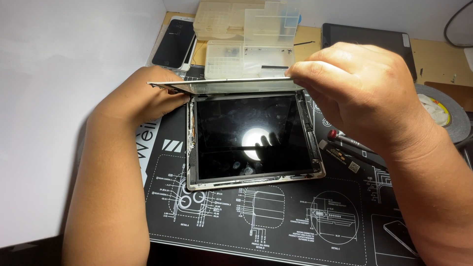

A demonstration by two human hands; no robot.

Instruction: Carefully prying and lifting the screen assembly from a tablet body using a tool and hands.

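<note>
A black mat (276, 221) printed with white diagrams covers the near part of the tabletop. On it lies a tablet body (253, 140), its dark screen facing up and its metal frame bare, its near edge running left to right. Above its far edge a thin glass panel (221, 86) is held raised, seen almost edge-on, its long axis left to right and parallel to that edge. The left hand (148, 93) grips the panel's left end, fingers closed on it. The right hand (354, 83) pinches the right end between thumb and fingertips, narrow. Both hands are about level, one at each end. Whether the panel touches the body along the far edge cannot be told. Right of the body lies a red-tipped tool (345, 139). Toward the far edge stand clear parts boxes (246, 34), with a phone (173, 42) at the far left, a dark tablet (369, 37) at the far right, and a tape roll (443, 111) by the right edge.
</note>
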